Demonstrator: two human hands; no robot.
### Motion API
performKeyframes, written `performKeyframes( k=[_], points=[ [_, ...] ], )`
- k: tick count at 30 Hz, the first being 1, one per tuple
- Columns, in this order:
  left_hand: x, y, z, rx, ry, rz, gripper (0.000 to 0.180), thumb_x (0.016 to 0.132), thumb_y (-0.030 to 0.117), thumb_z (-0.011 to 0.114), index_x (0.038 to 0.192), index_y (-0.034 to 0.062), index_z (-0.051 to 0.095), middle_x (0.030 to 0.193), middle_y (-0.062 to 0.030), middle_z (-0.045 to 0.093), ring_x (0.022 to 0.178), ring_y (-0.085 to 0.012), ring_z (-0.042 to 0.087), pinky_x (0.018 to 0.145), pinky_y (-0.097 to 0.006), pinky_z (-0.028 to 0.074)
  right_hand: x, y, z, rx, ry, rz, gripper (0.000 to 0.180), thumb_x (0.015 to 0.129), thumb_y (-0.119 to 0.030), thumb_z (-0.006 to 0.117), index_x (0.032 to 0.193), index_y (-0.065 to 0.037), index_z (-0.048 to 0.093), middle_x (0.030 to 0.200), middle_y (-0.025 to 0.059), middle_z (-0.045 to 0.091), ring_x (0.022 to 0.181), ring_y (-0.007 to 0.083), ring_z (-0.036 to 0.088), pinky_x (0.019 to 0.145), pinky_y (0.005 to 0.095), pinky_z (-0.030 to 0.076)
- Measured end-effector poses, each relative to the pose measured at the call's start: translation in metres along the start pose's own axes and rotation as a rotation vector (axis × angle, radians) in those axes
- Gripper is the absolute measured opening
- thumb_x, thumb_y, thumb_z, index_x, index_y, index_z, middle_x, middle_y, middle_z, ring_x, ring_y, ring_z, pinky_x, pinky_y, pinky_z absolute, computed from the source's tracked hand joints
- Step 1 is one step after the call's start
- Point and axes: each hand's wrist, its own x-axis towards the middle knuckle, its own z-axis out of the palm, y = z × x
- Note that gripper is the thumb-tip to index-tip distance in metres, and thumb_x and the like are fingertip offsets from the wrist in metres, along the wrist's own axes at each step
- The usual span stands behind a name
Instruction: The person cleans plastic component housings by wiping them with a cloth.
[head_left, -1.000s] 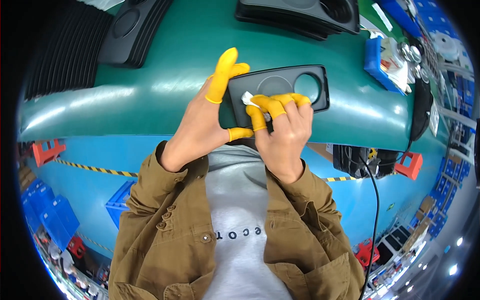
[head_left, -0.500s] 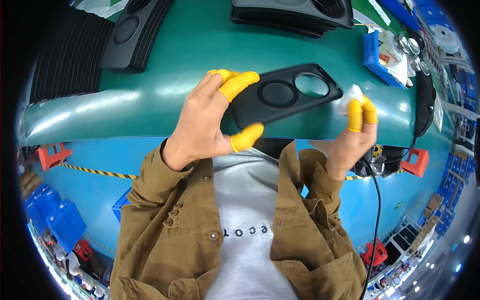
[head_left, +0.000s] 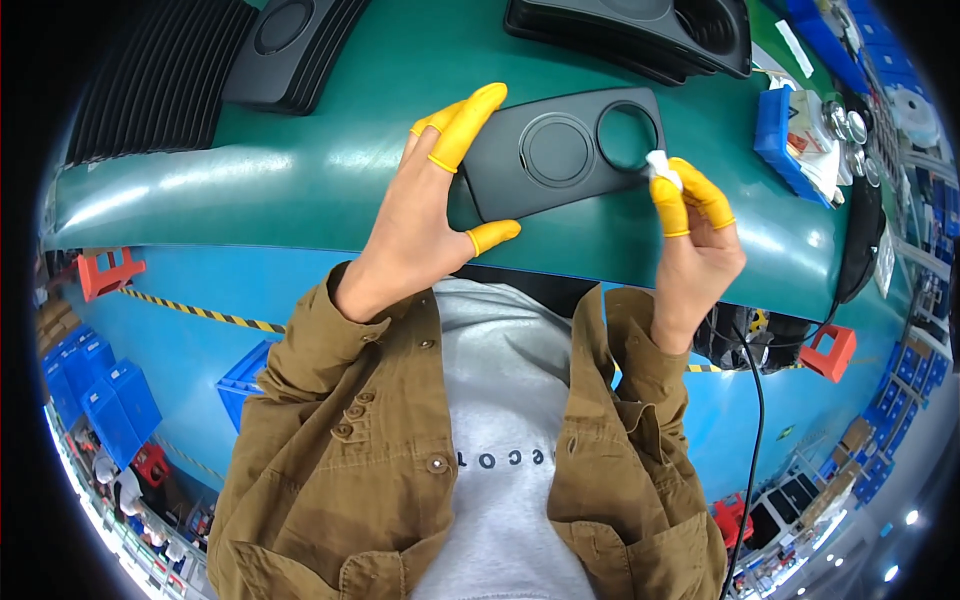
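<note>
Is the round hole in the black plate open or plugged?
Open: the green table shows through the ring hole of the flat black plastic plate.

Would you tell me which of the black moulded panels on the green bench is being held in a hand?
The two-ring panel nearest the person, gripped by the left hand; the stacks top left and top right lie untouched.

Panel (head_left: 560,150) between left hand (head_left: 425,225) and right hand (head_left: 700,250), above table (head_left: 250,190) (trays (head_left: 640,35) behind).
</note>
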Motion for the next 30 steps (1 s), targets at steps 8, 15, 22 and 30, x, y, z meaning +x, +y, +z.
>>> performKeyframes(
  k=[8, 15, 22, 30],
  points=[
    [-0.001, -0.003, -0.004, -0.027, -0.065, -0.008, 0.105, 0.062, 0.004, 0.089, 0.153, 0.0092, 0.039, 0.145, -0.0145, 0.049, 0.128, -0.0381, 0.046, 0.109, -0.043, 0.040, -0.026, -0.001, 0.048, -0.521, -0.266, -0.559, 0.022, 0.074, -0.007, 0.082, 0.095, -0.009, 0.074, 0.093, 0.0059, 0.065, 0.088, 0.0302, 0.057, 0.076, 0.0403, 0.044],
    [-0.002, -0.003, -0.006, -0.037, -0.047, -0.004, 0.105, 0.061, 0.003, 0.089, 0.153, 0.0099, 0.039, 0.143, -0.0139, 0.051, 0.127, -0.0387, 0.047, 0.107, -0.043, 0.043, 0.002, 0.007, 0.007, -0.717, -0.130, -0.534, 0.020, 0.075, -0.006, 0.082, 0.093, -0.005, 0.073, 0.089, 0.0085, 0.067, 0.084, 0.0312, 0.058, 0.077, 0.0414, 0.045],
    [-0.003, -0.006, -0.004, -0.006, -0.058, 0.011, 0.106, 0.061, 0.004, 0.089, 0.154, 0.0104, 0.038, 0.144, -0.0136, 0.052, 0.127, -0.0381, 0.047, 0.107, -0.043, 0.044, -0.011, 0.000, 0.049, -0.626, -0.204, -0.602, 0.024, 0.069, -0.006, 0.083, 0.091, -0.007, 0.074, 0.091, 0.0072, 0.065, 0.088, 0.0317, 0.056, 0.076, 0.0408, 0.043],
    [-0.002, -0.004, -0.004, -0.036, -0.038, -0.002, 0.108, 0.060, 0.005, 0.090, 0.154, 0.0100, 0.037, 0.145, -0.0137, 0.051, 0.127, -0.0383, 0.047, 0.106, -0.043, 0.044, 0.007, 0.009, 0.058, -0.630, -0.162, -0.610, 0.022, 0.074, -0.008, 0.080, 0.094, -0.006, 0.072, 0.090, 0.0097, 0.064, 0.085, 0.0342, 0.054, 0.074, 0.0425, 0.044]
  ],
)
